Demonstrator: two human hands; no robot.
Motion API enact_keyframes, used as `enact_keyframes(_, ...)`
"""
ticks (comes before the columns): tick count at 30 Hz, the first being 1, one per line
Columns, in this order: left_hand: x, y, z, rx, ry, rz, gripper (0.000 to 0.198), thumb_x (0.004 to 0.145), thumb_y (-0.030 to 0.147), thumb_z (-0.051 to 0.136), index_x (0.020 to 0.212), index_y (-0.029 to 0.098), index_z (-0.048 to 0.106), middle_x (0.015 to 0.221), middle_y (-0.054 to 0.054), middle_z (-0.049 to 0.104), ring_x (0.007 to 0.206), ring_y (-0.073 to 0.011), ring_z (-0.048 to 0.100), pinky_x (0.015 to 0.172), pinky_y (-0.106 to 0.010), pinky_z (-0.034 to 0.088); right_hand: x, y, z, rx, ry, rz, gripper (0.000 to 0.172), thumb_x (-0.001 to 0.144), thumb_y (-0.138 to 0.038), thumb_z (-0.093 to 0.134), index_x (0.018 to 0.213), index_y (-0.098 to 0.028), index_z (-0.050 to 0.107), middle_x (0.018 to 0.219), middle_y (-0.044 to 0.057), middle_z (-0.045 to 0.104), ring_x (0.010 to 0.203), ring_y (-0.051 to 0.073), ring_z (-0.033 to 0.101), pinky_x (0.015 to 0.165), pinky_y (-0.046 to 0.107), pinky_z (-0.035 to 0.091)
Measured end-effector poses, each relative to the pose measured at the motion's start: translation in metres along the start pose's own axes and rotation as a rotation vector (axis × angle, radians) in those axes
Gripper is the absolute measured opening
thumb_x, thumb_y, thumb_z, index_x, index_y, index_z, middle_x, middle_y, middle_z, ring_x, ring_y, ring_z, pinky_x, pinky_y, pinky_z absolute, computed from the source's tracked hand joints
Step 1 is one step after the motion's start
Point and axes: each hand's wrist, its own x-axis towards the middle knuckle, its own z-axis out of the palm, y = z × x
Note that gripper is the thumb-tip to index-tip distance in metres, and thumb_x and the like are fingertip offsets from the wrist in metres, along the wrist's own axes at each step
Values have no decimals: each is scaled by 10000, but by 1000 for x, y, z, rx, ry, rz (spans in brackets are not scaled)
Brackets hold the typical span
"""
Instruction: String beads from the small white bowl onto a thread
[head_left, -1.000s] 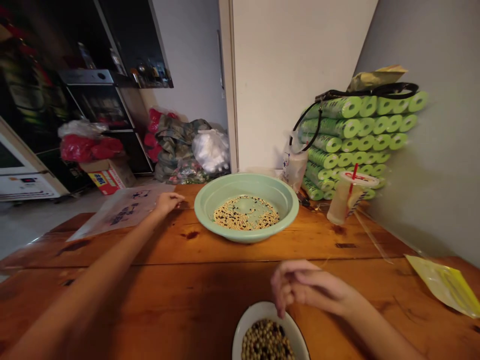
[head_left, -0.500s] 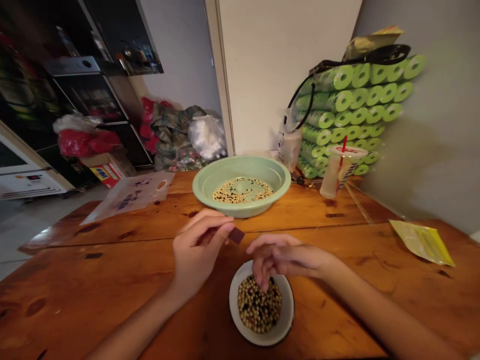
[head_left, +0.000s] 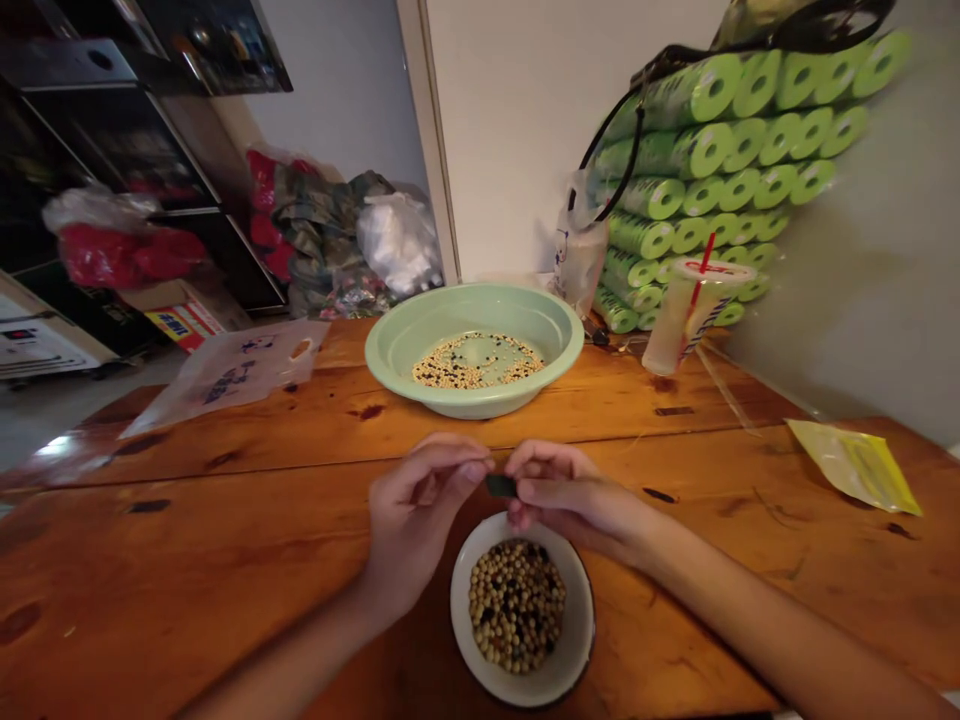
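Observation:
A small dark, flat, rectangular piece (head_left: 501,486) is pinched between my two hands, above the far rim of a white bowl; its kind is unclear. My left hand (head_left: 427,500) grips its left end between thumb and forefinger. On its right end, the thumb and fingers of my right hand (head_left: 562,495) close in. The white bowl (head_left: 466,655), dark-edged, holds many pale and black round beads or beans (head_left: 517,605). Beyond my hands stands a green oval basin (head_left: 382,360) with similar small pale and black grains (head_left: 457,365) spread over its bottom.
On the wooden table (head_left: 247,560) lie a flat plastic bag (head_left: 225,375) at left and a yellow packet (head_left: 855,465) at right. A lidded cup (head_left: 679,325) with a red straw stands at the back right. Behind it rise stacked green rolls (head_left: 712,150).
My right hand has moved from over the bowl to the small piece and closed on it. The piece was in my left hand alone, showing a reddish-brown face; now it looks dark green.

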Motion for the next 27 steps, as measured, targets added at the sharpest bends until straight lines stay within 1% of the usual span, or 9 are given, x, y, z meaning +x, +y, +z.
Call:
enact_keyframes(2,0,-4,-3,-143,81,-130,60,837,193,667,861,226,711,866,-5,693,778,-119,656,729,-231,547,0,0,0,-124,71,-73,242,744,-154,769,946,-169,636,711,-23,681,619,87,663,640,208,505)
enact_keyframes(4,-1,-7,-5,-216,134,-229,36,842,225,668,849,223,702,827,10,684,745,-109,647,707,-223,544,-1,-1,1,-229,132,-132,262,750,-153,760,978,-188,635,706,-39,662,632,78,653,640,195,498)
enact_keyframes(7,-2,-7,-5,-248,130,-331,57,841,251,671,813,208,696,779,19,668,707,-101,635,682,-213,540,-1,-3,3,-298,224,-176,196,765,-178,745,933,-196,646,696,-46,638,637,73,639,634,186,505)
enact_keyframes(10,-4,-4,-1,-243,80,-354,41,828,232,682,820,198,704,795,11,681,705,-96,642,692,-204,546,-2,-4,5,-354,302,-189,143,774,-186,733,891,-192,650,687,-39,640,622,77,632,623,189,527)
enact_keyframes(14,-4,-1,2,-180,40,-367,22,789,167,699,787,182,715,789,9,682,682,-89,645,670,-182,555,-2,-5,7,-473,383,-229,144,778,-151,718,895,-192,645,667,-43,646,594,68,622,571,156,526)
enact_keyframes(16,-3,-1,3,-142,34,-375,45,774,145,702,772,184,723,784,16,681,674,-79,640,657,-161,553,-3,-6,9,-523,399,-243,149,775,-139,716,894,-196,646,656,-46,652,577,63,622,545,139,517)
enact_keyframes(19,-2,-3,3,-118,29,-387,70,768,133,700,778,195,730,784,22,692,696,-76,643,665,-146,551,-3,-6,11,-577,405,-267,144,773,-138,710,893,-203,664,692,-37,682,586,72,645,553,151,532)
enact_keyframes(22,-2,-5,4,-128,41,-417,52,764,148,707,784,193,726,782,20,705,696,-85,654,668,-163,560,-3,-7,11,-631,420,-296,141,783,-141,695,906,-208,685,744,-21,710,621,92,668,581,181,553)
enact_keyframes(27,-5,-6,3,-151,23,-528,33,778,208,710,796,180,710,710,11,711,668,-110,674,672,-203,567,-2,-6,8,-655,465,-307,170,786,-146,688,943,-209,684,777,-10,715,615,110,669,589,226,561)
